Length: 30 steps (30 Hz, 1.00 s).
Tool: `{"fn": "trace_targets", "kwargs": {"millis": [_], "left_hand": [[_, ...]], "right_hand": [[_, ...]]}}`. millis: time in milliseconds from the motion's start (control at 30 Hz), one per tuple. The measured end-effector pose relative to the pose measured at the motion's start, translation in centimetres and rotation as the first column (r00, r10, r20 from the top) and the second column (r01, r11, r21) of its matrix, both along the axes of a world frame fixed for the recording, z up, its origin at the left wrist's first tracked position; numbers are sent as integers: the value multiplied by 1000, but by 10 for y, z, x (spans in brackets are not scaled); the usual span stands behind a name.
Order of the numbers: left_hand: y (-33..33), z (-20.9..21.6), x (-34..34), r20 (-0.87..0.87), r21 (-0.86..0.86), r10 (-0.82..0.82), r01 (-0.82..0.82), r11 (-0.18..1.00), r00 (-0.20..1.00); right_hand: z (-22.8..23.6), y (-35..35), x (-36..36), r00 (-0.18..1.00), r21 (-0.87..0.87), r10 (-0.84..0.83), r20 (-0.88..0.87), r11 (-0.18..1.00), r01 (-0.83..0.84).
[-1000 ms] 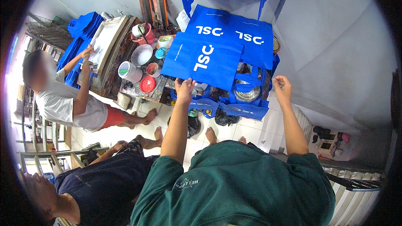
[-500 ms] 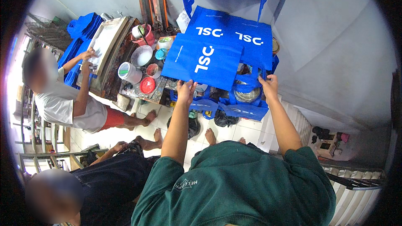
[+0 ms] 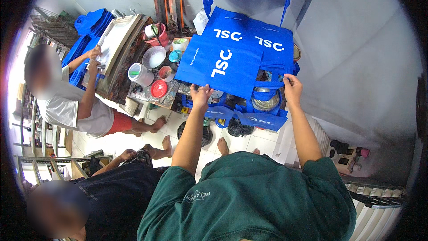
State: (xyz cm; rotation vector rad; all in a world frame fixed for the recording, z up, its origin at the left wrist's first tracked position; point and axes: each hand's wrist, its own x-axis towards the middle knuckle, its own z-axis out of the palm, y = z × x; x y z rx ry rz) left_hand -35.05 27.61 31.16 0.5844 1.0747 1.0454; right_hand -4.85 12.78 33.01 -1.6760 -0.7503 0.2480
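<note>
A flat blue tote bag (image 3: 198,64) with white lettering lies turned sideways in front of me, its handle side to the right. My left hand (image 3: 201,97) pinches its near edge, thumb and fingers closed. Off its right side stretches a blue bag handle (image 3: 269,84), and my right hand (image 3: 292,90) has its fingers closed on the far end. Just beyond lie more blue bags (image 3: 249,26) with the same print, partly covered by the held one. Below the handle, other blue bags (image 3: 263,119) hang at the near side, next to a round metallic thing (image 3: 266,102).
Left of the bags, a stained worktable (image 3: 154,99) bears a white tub (image 3: 140,75), a red lid (image 3: 158,89), a bowl (image 3: 153,57) and a pink bucket (image 3: 157,35). Further left, a co-worker (image 3: 80,102) handles a framed screen (image 3: 117,35). Another person (image 3: 120,192) is close at my left.
My right hand has moved slightly right and up, and the handle is drawn out straighter. The left hand keeps its hold on the bag's edge. The whole view has shifted a little.
</note>
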Motion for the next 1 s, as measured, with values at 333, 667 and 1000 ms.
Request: {"fn": "trace_targets", "kwargs": {"millis": [333, 667, 1000], "left_hand": [[0, -3, 1, -42, 47, 21, -19, 999, 999], [3, -17, -4, -46, 106, 4, 1, 994, 999], [-38, 2, -26, -285, 205, 183, -127, 971, 941]], "right_hand": [[-4, -2, 4, 1000, -190, 22, -7, 981, -23], [-16, -2, 7, 999, -183, 22, -30, 983, -27], [-11, -62, 17, 974, -17, -138, 177, 989, 144]]}}
